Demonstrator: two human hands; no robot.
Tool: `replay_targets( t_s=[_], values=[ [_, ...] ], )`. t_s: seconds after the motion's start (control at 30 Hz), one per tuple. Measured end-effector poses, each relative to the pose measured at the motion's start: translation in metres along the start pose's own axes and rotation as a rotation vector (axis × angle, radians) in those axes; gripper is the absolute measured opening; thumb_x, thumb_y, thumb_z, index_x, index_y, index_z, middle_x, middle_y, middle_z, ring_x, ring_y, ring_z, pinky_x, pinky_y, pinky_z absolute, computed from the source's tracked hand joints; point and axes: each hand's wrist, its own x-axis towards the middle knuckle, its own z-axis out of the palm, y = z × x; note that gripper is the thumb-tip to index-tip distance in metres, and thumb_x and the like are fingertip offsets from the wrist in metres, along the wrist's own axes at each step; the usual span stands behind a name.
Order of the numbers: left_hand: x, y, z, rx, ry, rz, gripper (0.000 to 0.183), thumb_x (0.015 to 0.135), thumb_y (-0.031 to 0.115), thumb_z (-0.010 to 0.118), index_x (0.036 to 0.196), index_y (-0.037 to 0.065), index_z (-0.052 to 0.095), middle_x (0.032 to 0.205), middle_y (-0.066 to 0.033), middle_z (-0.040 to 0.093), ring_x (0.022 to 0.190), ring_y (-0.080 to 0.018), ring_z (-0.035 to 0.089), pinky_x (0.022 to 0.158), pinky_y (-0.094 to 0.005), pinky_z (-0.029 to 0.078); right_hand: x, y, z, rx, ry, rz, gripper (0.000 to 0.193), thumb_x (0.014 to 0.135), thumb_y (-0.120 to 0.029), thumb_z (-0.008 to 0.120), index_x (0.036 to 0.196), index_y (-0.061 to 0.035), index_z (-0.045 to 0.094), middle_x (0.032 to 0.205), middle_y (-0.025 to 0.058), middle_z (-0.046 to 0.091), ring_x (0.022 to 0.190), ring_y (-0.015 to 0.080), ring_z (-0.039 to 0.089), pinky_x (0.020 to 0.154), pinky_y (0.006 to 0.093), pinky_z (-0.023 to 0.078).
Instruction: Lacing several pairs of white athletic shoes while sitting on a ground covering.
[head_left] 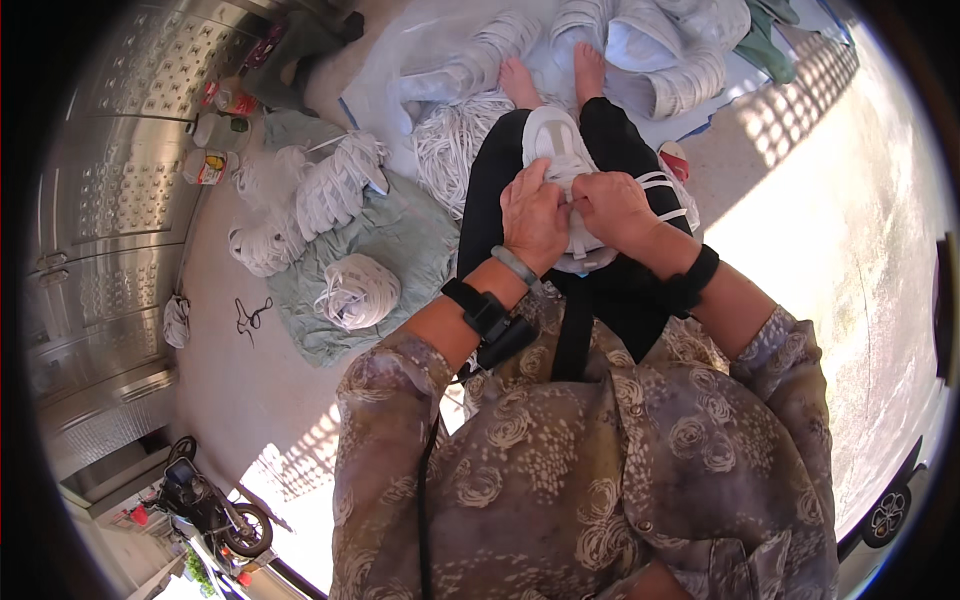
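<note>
**White shoe on lap, long axis near 11-to-5, both hands on it**

Clock read from the shoe, 12 at the top of the view.

The white shoe [552, 135] lay on the lap, between the thighs of the black trousers [493, 170]. Rounded end, apparently the toe, pointed between 11 and 12, away from the body; the opposite end sat between 5 and 6, toward the wearer.

Key relation: the hands crossed that axis from either side. Left hand [533, 215] touched the 9 o'clock flank, fingers stretched up toward 12; could not tell how firmly they held. Right hand [615, 208] came over from 3 o'clock, fingers curled over the middle of the upper, its tips nearly meeting the left thumb. Tips hidden; could not tell whether they were clamped on anything. Neither hand was clearly nearer.

White strands [655, 181] showed just beyond the right hand, at 3; their link to the shoe was unclear. Red slipper [675, 160] near, also about 3.

Farther out: heap of white cords [455, 145] at 10; ridged white bundle [340, 185] at 9; round white bundle [360, 292] at 8, resting on a green cloth [425, 215]. More white bundles [690, 82] between 1 and 2.
</note>
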Motion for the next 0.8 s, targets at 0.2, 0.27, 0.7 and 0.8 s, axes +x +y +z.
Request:
replay_targets(
  t_s=[0.2,0.27,0.7,0.8],
  values=[
    [0.007,0.003,-0.006,-0.083,-0.088,0.022,0.013,0.071,0.008,0.057,0.08,0.001,0.053,0.122,-0.021,0.041,0.112,-0.0384,0.04,0.091,-0.0472,0.03,-0.019,0.019,-0.041,0.354,-0.146,0.077,0.008,0.069,-0.011,0.056,0.076,-0.0064,0.056,0.068,0.0127,0.059,0.073,0.0316,0.059,0.068,0.0412,0.044],
    [0.01,0.009,-0.01,-0.007,-0.017,0.069,0.01,0.072,0.006,0.057,0.078,0.002,0.05,0.117,-0.0249,0.046,0.103,-0.0409,0.047,0.084,-0.0455,0.037,-0.024,0.028,-0.05,0.208,-0.054,-0.002,0.011,0.069,-0.01,0.056,0.079,-0.0069,0.055,0.07,0.0119,0.059,0.074,0.0302,0.058,0.072,0.0403,0.042],
    [-0.061,-0.087,-0.147,0.012,-0.016,-0.232,0.008,0.075,-0.001,0.057,0.078,0.002,0.05,0.112,-0.0202,0.049,0.106,-0.0335,0.049,0.086,-0.0369,0.039,-0.02,0.066,-0.059,0.249,0.623,-0.027,0.01,0.079,-0.006,0.055,0.088,-0.0017,0.057,0.076,0.0097,0.06,0.067,0.0277,0.056,0.066,0.0329,0.044],
    [-0.078,-0.096,-0.146,-0.324,-0.193,-0.64,0.011,0.073,0.003,0.062,0.081,0.004,0.055,0.117,-0.019,0.048,0.107,-0.0315,0.049,0.086,-0.0336,0.039,-0.016,0.059,-0.049,0.444,0.618,0.034,0.011,0.081,-0.008,0.056,0.089,-0.0009,0.058,0.073,0.0105,0.059,0.062,0.0238,0.054,0.059,0.0294,0.044]
  ],
)
